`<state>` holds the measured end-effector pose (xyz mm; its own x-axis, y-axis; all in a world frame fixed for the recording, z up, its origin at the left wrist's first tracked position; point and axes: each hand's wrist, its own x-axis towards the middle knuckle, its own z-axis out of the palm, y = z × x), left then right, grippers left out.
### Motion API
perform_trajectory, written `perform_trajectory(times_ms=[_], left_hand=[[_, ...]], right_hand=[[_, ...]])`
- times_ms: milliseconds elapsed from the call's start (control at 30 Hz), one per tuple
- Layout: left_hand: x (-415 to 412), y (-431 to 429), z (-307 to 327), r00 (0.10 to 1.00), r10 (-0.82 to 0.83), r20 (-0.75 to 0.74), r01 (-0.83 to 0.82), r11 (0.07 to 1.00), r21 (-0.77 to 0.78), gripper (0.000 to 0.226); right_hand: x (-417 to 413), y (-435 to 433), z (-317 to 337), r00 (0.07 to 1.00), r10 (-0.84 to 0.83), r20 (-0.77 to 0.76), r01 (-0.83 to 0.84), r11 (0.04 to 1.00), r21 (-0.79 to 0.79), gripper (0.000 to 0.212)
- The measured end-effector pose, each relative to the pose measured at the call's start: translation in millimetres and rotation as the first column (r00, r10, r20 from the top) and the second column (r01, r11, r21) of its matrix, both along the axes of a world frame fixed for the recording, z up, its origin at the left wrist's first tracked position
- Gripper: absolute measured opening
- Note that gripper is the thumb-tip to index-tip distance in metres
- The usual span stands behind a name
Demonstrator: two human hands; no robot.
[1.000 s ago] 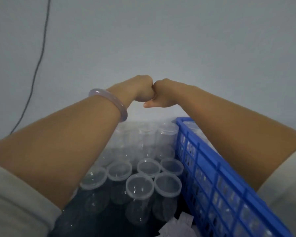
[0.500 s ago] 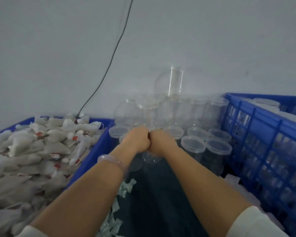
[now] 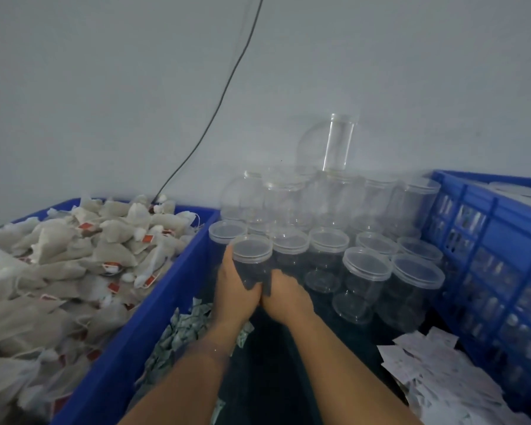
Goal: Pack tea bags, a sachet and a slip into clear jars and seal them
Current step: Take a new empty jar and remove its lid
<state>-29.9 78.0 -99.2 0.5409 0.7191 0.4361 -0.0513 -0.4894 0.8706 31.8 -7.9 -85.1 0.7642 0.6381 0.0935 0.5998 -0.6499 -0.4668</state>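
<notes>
your left hand [image 3: 235,291] and right hand [image 3: 284,297] meet knuckle to knuckle low on one clear jar [image 3: 252,265], which stands upright with its lid [image 3: 252,248] on. your left fingers curl round the jar's left side and your right fingers curl round its lower right side. the fingertips are hidden behind the jar, so i cannot tell how far they spread.

just beyond your fingers and to their right stand the other jars [image 3: 367,271], lidded and in rows, with more stacked behind them against the wall [image 3: 105,87]. to the left of your left fingers, the left crate [image 3: 141,338] is heaped with tea bags [image 3: 74,256]. nearer you than the fingers, by your left wrist, the sachets [image 3: 181,329] lie in a loose pile. nearer you and to the right of your right fingers, the slips [image 3: 436,372] lie white and scattered beside the right crate [image 3: 509,231], which holds more jars. a black cable [image 3: 221,96] runs down the wall beyond your left fingers.
</notes>
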Motion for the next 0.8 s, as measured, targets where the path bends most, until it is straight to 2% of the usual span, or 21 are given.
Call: perform_trajectory(times_ms=[133,200,267,333,367,400,500,533,667,800], left_hand=[[7,13,-7,0.978,0.028,-0.205,-0.06,0.987,-0.149,0.106],[9,20,-10,0.967,0.025,-0.252,-0.061,0.989,-0.136,0.094],[6,20,-13,0.976,0.009,-0.218,-0.039,0.991,-0.13,0.082],[2,14,-16,0.991,-0.004,-0.133,-0.022,0.981,-0.19,0.077],[0,11,-14,0.996,-0.009,-0.093,-0.012,0.975,-0.223,0.075],[-3,6,-12,0.998,-0.019,-0.065,0.003,0.97,-0.245,0.074],[-10,-14,0,0.998,-0.062,0.002,0.06,0.968,-0.243,0.073],[-14,-24,4,0.997,-0.072,0.01,0.072,0.971,-0.228,0.074],[-30,-71,9,0.988,-0.154,0.021,0.155,0.971,-0.182,0.079],[-51,-112,-15,0.958,-0.287,-0.01,0.285,0.954,-0.097,0.087]], right_hand=[[9,-1,-11,0.989,0.012,-0.146,0.016,0.981,0.191,0.036],[9,-4,-13,0.977,0.052,-0.205,0.009,0.959,0.283,0.041],[7,-5,-16,0.971,0.098,-0.218,-0.013,0.933,0.36,0.034],[6,-7,-16,0.97,0.107,-0.217,-0.006,0.906,0.423,0.019],[4,-10,-14,0.97,0.103,-0.219,0.006,0.895,0.446,0.019],[2,-13,-12,0.968,0.091,-0.235,0.025,0.892,0.451,0.022],[-1,-32,-5,0.963,0.047,-0.267,0.082,0.888,0.453,0.059],[-7,-43,-2,0.964,0.039,-0.263,0.09,0.882,0.462,0.064],[-35,-89,4,0.965,0.016,-0.26,0.139,0.814,0.564,0.069],[-59,-123,-19,0.978,0.132,-0.163,0.019,0.716,0.698,0.05]])
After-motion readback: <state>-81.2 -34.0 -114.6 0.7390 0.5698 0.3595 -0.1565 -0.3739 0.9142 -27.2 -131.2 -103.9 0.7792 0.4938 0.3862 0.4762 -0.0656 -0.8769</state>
